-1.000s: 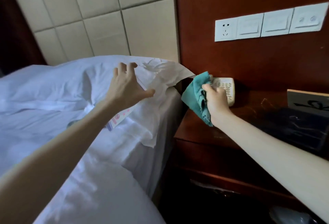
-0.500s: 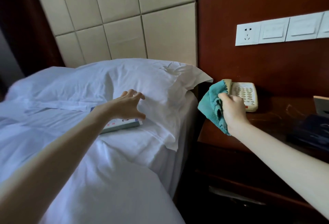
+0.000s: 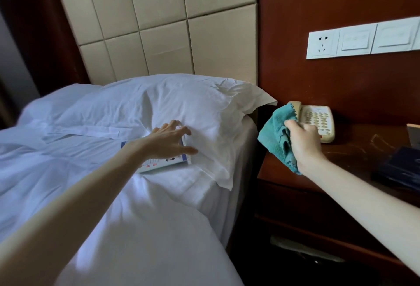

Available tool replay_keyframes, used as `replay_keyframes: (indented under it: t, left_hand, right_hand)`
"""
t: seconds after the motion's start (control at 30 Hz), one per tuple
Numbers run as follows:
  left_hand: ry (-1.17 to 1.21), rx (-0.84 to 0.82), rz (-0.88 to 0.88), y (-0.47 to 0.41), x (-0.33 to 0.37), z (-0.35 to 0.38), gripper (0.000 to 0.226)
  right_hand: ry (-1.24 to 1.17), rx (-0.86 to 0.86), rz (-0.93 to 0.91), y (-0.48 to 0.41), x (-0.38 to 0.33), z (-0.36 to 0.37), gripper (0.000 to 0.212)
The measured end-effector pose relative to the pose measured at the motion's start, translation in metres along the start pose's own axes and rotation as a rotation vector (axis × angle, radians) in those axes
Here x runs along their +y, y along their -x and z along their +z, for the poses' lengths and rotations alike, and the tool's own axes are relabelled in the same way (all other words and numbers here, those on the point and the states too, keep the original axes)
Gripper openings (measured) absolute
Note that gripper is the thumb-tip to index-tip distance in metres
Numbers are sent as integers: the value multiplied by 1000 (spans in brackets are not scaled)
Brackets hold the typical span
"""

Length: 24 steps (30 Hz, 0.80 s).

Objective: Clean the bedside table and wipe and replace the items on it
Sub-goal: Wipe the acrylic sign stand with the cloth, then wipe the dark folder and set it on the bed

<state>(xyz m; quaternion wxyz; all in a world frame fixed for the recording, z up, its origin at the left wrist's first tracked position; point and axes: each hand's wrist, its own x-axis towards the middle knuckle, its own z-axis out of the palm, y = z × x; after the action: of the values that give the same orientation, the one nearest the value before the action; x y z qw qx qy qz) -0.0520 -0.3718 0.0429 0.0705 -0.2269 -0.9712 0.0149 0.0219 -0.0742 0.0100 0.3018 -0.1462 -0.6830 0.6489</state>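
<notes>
Hovering with fingers spread and holding nothing, the left hand [image 3: 167, 141] is over the booklet [image 3: 159, 165] lying flat on the bed [image 3: 136, 229] beneath it. It looks thin, light and bendy, so pinch the free near edge. The right hand [image 3: 303, 142] clutches the soft cloth [image 3: 273, 135], the phone [image 3: 318, 118] just beyond its knuckles.

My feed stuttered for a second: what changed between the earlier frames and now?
The left hand dropped from above the pillow to the booklet on the bed, fingers spread over it, no grip visible. The right hand keeps gripping the teal cloth beside the phone on the bedside table; the phone stayed put.
</notes>
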Motion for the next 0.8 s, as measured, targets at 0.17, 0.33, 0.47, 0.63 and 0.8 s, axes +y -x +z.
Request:
replay_keyframes:
  t: [0.17, 0.33, 0.47, 0.63, 0.8]
  left_hand:
    - [18, 166, -31, 3, 11, 1, 55]
    - [105, 374, 29, -7, 42, -5, 40]
    - [249, 437, 142, -24, 97, -10, 30]
    - [380, 367, 241, -48, 180, -6, 27]
    - [456, 239, 266, -72, 264, 4, 31]
  right_hand:
    - [-9, 15, 22, 3, -2, -9, 36]
    - [8, 40, 16, 1, -2, -31, 22]
    - [68, 77, -8, -9, 0, -68, 29]
    - [124, 165, -23, -28, 4, -138, 36]
    - [148, 291, 10, -45, 4, -214, 38]
